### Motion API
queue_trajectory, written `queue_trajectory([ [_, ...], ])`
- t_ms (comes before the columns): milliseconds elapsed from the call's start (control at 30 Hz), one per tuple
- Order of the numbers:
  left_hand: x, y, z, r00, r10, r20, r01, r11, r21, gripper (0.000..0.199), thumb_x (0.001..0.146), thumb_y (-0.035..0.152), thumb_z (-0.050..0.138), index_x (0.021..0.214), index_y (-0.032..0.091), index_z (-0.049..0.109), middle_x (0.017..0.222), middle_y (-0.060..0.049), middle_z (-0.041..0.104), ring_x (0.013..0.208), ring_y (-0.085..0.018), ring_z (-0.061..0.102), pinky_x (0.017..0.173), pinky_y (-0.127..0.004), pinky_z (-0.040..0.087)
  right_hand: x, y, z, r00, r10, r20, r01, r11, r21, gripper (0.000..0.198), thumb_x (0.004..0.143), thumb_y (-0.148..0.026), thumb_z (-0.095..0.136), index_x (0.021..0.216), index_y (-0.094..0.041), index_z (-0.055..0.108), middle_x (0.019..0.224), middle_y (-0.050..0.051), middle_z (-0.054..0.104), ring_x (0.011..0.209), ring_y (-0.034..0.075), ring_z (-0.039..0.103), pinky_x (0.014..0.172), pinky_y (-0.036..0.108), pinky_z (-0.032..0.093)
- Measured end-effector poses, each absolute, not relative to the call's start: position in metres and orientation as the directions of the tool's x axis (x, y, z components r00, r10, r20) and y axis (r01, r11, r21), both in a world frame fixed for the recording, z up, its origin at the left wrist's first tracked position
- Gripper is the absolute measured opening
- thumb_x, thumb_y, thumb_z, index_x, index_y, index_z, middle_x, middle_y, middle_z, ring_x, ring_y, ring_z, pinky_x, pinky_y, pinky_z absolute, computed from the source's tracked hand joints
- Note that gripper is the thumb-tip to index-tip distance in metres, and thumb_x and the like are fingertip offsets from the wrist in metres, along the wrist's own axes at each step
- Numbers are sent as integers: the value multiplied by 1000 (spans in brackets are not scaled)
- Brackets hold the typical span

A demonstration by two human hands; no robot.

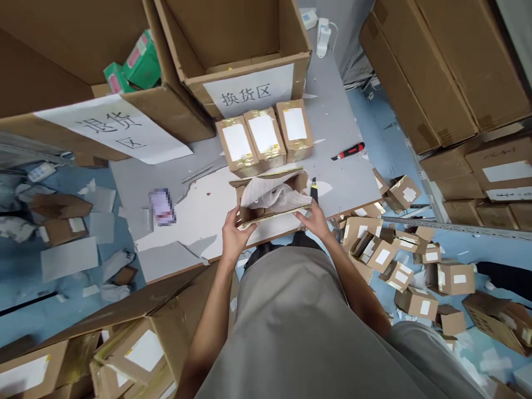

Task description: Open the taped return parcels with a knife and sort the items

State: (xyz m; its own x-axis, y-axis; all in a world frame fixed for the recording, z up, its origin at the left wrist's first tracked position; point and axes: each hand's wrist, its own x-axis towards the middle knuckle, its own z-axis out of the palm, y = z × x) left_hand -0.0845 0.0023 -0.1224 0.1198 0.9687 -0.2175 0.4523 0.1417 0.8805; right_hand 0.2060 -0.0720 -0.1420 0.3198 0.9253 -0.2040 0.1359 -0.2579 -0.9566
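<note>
At the near edge of the table (336, 119), the left hand (236, 233) and right hand (316, 221) grasp an open box (276, 213) holding white paper (272, 194). Best keep it steady, fingers clear of the knife (315, 191) alongside.

Matt cardbd box (300, 182) w/ crinkly, prob. paper wrap (272, 194); shiny tape (272, 151) on parcels (262, 132).

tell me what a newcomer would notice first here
Probably the open box with white wrapping, held between the left hand and right hand near the front of the table. Then perhaps two big cartons behind, and the heap of small boxes on the floor, right.
</note>
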Motion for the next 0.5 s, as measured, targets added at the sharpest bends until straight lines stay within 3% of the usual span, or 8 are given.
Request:
queue_trajectory([
  [133,10,-12,-105,308,940,-145,348,31,937,80,86,43,88,159,24,60,157,-15,60,135,-32,72,112,-47,64,302,-90,-140,434,881,-189,122,-265,-956,54,85,-56,84,128,-23,78,122,14,84,129,36,75,123,57,58],
  [267,104,-23,-101,531,842,-95,279,-68,958,81,93,36,82,167,26,53,166,-18,53,134,-30,72,101,-42,68,392,-129,-137,609,780,-144,165,-302,-939,56,85,-61,81,122,-20,76,115,16,85,121,36,78,117,58,61],
  [367,165,-26,-109,676,730,-101,240,-88,967,82,94,34,80,169,25,51,165,-19,52,126,-27,73,95,-39,69,435,-173,-134,728,677,-113,184,-351,-918,55,87,-61,79,123,-20,74,114,17,85,121,35,77,115,55,62],
  [500,248,-36,-128,828,540,-150,226,-76,971,80,94,34,82,167,19,54,154,-20,57,117,-28,77,95,-40,69,471,-239,-137,876,479,-59,143,-374,-917,56,87,-57,75,131,-22,66,133,17,79,121,28,79,116,53,61],
])
